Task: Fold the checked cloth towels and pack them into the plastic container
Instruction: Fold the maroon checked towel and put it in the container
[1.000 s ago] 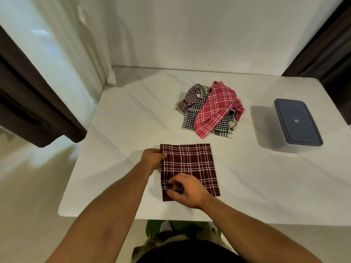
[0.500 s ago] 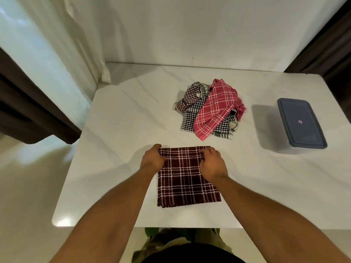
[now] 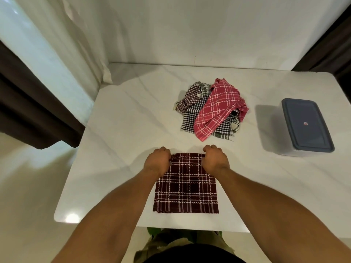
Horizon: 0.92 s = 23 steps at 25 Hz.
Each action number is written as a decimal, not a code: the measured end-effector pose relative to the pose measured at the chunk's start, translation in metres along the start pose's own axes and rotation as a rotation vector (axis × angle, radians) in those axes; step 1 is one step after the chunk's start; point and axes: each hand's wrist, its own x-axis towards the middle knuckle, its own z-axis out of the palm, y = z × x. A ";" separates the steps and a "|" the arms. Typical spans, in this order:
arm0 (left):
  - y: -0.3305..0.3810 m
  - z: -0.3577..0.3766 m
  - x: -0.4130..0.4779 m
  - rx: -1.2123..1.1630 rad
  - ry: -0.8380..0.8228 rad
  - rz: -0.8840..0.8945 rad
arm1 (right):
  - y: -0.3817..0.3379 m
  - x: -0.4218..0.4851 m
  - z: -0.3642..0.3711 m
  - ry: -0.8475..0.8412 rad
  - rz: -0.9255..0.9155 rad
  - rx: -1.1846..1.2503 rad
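Just below the middle of the frame, the left hand (image 3: 157,162) grips the far left corner of a dark red checked towel (image 3: 187,188), its fingers curled over the edge and its knuckles up. The right hand (image 3: 215,160) holds the far right corner the same way, fingers curled round the cloth. The two hands sit level with each other at the towel's upper edge, with a strip of the plaid showing between them. The towel lies flat as a folded, roughly square shape on the white marble-patterned table (image 3: 123,130), with its near edge close to the table's front edge. Both bare forearms run up from the bottom corners of the frame and cover parts of the towel's left and right sides.

Above the hands and slightly right of centre, well apart from the folded towel, is a loose pile of towels (image 3: 209,111). A pink-red checked towel (image 3: 218,109) is draped on top, over a black-and-white checked towel (image 3: 190,118) and a crumpled piece in small dark red checks (image 3: 187,97).

At the right of the frame the plastic container (image 3: 284,147) stands on the table, clear of the pile, with its grey-blue lid (image 3: 305,124) on. A dark brown curtain (image 3: 28,111) hangs at the left.
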 end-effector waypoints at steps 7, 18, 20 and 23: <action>0.019 -0.024 -0.004 -0.034 -0.082 -0.025 | 0.033 -0.006 -0.022 -0.262 -0.098 0.014; 0.080 -0.123 -0.015 -0.091 0.219 0.039 | 0.047 -0.022 -0.133 0.195 -0.099 0.142; 0.088 -0.130 -0.019 -0.056 0.191 0.054 | 0.053 -0.026 -0.145 0.252 -0.086 0.175; 0.102 -0.140 -0.028 -0.151 0.325 0.034 | 0.052 -0.038 -0.160 0.379 -0.084 0.153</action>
